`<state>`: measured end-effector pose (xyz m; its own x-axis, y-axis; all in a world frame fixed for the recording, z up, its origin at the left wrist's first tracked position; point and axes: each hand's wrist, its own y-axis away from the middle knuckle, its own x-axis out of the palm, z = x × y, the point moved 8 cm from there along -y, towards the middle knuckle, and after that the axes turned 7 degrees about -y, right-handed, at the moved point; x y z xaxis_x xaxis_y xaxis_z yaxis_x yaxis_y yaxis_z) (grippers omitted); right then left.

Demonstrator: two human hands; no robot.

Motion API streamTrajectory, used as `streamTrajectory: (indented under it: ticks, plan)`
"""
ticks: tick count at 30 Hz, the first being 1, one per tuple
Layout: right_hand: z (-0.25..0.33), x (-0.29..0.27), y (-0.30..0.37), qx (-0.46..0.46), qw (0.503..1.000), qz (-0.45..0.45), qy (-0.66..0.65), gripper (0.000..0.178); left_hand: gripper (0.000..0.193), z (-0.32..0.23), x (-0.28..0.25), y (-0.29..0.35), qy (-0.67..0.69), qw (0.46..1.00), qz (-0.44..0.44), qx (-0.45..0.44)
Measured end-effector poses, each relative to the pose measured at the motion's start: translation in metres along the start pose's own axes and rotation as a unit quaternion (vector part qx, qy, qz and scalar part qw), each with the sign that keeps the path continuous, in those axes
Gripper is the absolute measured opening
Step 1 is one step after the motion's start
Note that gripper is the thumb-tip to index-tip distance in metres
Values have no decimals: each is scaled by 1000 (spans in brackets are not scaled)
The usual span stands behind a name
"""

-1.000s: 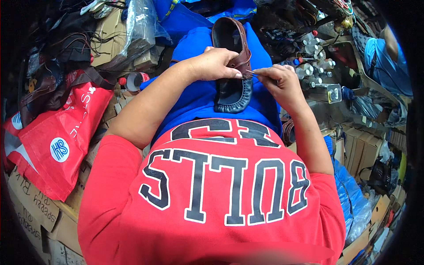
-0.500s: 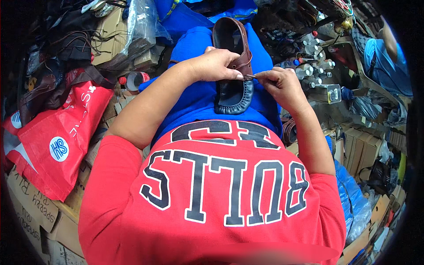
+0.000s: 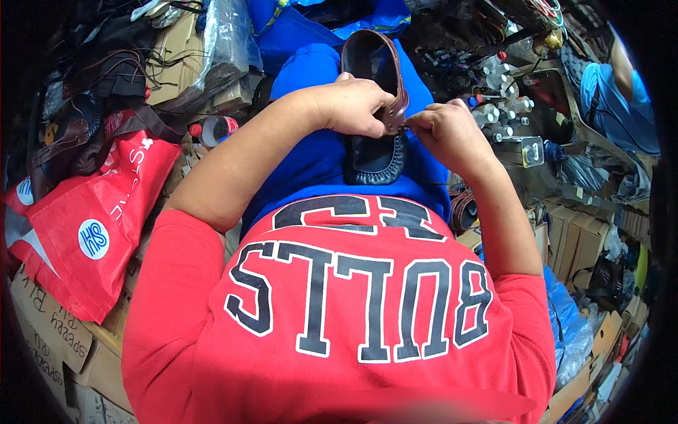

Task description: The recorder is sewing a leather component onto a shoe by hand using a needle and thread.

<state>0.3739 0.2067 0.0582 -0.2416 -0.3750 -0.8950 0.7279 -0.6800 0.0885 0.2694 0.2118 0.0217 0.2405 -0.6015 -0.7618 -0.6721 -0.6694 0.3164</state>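
Observation:
A loafer-style shoe (image 3: 375, 168), with a black gathered toe and a brown upper, lies across my lap on blue cloth, its toe pointing toward me. My left hand (image 3: 351, 104) grips the brown part at mid-shoe, thumb and fingers pressed around the edge by the eyelets. On the other side of that edge, my right hand (image 3: 452, 136) is closed in a pinch right against the shoe. Whatever sits between those fingertips is too small and covered to make out.
Several clear bottles (image 3: 503, 106) and a square tin (image 3: 524, 150) stand to the right. A red bag (image 3: 92, 233) lies at the left near cardboard (image 3: 53, 321). Blue sheeting (image 3: 296, 32) is ahead. Another person's light blue garment (image 3: 614, 106) shows at the far right.
My right hand has turned and shifted slightly up. The thin metallic piece seen in its fingertips no longer shows clearly. My left hand has bunched the brown edge over toward the right.

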Motion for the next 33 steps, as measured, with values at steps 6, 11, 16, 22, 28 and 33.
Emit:
streamTrajectory:
  ticks: [6,11,16,22,28,33]
  plan:
    - [2,-3,-7,-24,999,24,-10,16,32,3,4,-6,71,996,7,45]
    - [-28,17,-7,81,964,14,-253,9,27,-4,0,-16,-6,999,-28,25]
    - [-64,31,15,178,867,5,-465,20,21,-10,-13,-24,39,993,-106,42]
    - [-76,23,20,164,871,31,-462,21,18,-17,-12,-47,31,997,-56,44]
    - [-102,32,24,176,848,61,-496,18,22,-15,-6,-65,54,995,-32,79]
    - [-121,49,22,164,798,79,-574,16,28,-12,-2,-74,85,991,-8,102]
